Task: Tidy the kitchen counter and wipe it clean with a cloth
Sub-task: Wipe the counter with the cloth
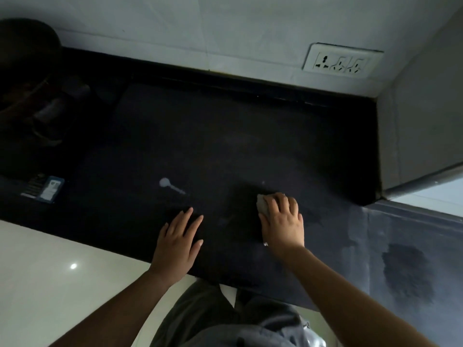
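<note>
A black kitchen counter [225, 146] fills the middle of the view. My right hand [283, 219] presses a small grey cloth [262, 204] flat on the counter near its front edge; only the cloth's left edge shows past my fingers. My left hand [179, 236] lies flat on the counter beside it, fingers spread, holding nothing. A white smear with a round blob [170, 185] marks the counter just beyond my left hand. Damp patches [406, 276] show on the counter at the right.
A small blue and white packet [47, 189] lies at the left. Dark objects and a round dark vessel [27, 78] crowd the far left corner. A white wall socket [342, 61] sits on the back wall. A grey wall corner [413, 136] juts in at right.
</note>
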Demonstrator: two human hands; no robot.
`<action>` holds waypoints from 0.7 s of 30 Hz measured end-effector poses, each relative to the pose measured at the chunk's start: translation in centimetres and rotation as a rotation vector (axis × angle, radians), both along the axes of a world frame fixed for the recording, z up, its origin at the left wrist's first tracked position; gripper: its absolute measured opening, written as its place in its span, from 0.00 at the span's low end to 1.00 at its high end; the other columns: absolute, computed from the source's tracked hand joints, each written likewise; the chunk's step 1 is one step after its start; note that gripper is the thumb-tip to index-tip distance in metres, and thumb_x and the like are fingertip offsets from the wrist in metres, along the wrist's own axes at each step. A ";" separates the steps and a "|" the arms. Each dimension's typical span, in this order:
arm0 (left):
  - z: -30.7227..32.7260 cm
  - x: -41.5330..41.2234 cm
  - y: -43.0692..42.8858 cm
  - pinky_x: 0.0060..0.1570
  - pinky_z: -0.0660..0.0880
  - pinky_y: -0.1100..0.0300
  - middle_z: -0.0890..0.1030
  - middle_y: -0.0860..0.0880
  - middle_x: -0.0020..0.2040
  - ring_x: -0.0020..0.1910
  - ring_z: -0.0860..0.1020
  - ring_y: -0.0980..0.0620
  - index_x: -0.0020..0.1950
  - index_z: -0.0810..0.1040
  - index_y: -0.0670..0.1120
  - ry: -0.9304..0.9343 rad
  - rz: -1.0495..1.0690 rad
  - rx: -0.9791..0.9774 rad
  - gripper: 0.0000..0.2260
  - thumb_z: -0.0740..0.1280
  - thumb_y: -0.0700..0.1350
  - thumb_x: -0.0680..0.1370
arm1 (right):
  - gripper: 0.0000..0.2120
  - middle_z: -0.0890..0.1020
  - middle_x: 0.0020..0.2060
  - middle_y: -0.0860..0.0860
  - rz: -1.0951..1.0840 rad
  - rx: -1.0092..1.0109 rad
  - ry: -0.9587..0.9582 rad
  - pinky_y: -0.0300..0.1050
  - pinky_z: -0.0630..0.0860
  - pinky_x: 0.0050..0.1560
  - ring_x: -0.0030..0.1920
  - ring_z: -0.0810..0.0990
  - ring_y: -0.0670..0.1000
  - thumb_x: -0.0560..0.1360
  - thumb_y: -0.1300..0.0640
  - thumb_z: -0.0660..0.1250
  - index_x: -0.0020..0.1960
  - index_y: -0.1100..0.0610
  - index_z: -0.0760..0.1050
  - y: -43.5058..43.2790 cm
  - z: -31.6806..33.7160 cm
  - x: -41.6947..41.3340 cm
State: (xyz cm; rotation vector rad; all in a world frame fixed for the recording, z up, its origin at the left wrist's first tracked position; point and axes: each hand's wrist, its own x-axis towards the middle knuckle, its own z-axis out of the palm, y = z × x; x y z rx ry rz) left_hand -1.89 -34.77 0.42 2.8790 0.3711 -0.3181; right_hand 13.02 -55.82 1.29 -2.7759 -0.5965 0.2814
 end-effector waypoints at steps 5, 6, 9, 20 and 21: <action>0.1 -0.1 -0.3 0.63 0.67 0.39 0.63 0.45 0.73 0.72 0.62 0.44 0.72 0.62 0.53 -0.013 0.055 -0.048 0.24 0.54 0.57 0.77 | 0.20 0.65 0.68 0.54 -0.103 0.019 0.023 0.56 0.67 0.61 0.67 0.60 0.58 0.77 0.49 0.59 0.67 0.53 0.65 2.1 0.1 3.6; 0.1 -0.1 -0.4 0.62 0.68 0.39 0.64 0.44 0.73 0.72 0.62 0.43 0.71 0.62 0.53 -0.019 0.073 -0.059 0.24 0.58 0.56 0.76 | 0.20 0.64 0.68 0.54 -0.111 0.019 0.017 0.56 0.67 0.61 0.67 0.59 0.58 0.77 0.49 0.59 0.67 0.53 0.65 2.4 0.1 4.2; 0.1 -0.2 -0.7 0.63 0.68 0.39 0.63 0.44 0.74 0.72 0.62 0.43 0.71 0.62 0.54 -0.027 0.112 -0.072 0.25 0.62 0.53 0.75 | 0.20 0.63 0.68 0.54 -0.084 -0.022 0.004 0.57 0.67 0.59 0.67 0.59 0.59 0.77 0.49 0.58 0.67 0.53 0.64 3.7 0.2 5.6; 0.4 0.0 -1.4 0.64 0.65 0.40 0.60 0.45 0.75 0.73 0.59 0.43 0.73 0.61 0.53 0.010 0.138 -0.033 0.26 0.63 0.52 0.76 | 0.20 0.74 0.62 0.54 0.394 -0.004 -0.049 0.56 0.75 0.52 0.63 0.67 0.58 0.74 0.47 0.61 0.64 0.52 0.68 -1.0 -0.3 -0.9; 0.5 0.0 -1.5 0.64 0.65 0.40 0.59 0.45 0.75 0.73 0.58 0.43 0.73 0.60 0.53 0.015 0.137 -0.028 0.26 0.62 0.52 0.76 | 0.20 0.74 0.62 0.54 0.404 -0.003 -0.057 0.56 0.75 0.53 0.63 0.66 0.57 0.75 0.46 0.59 0.64 0.52 0.68 -1.4 -0.4 -0.2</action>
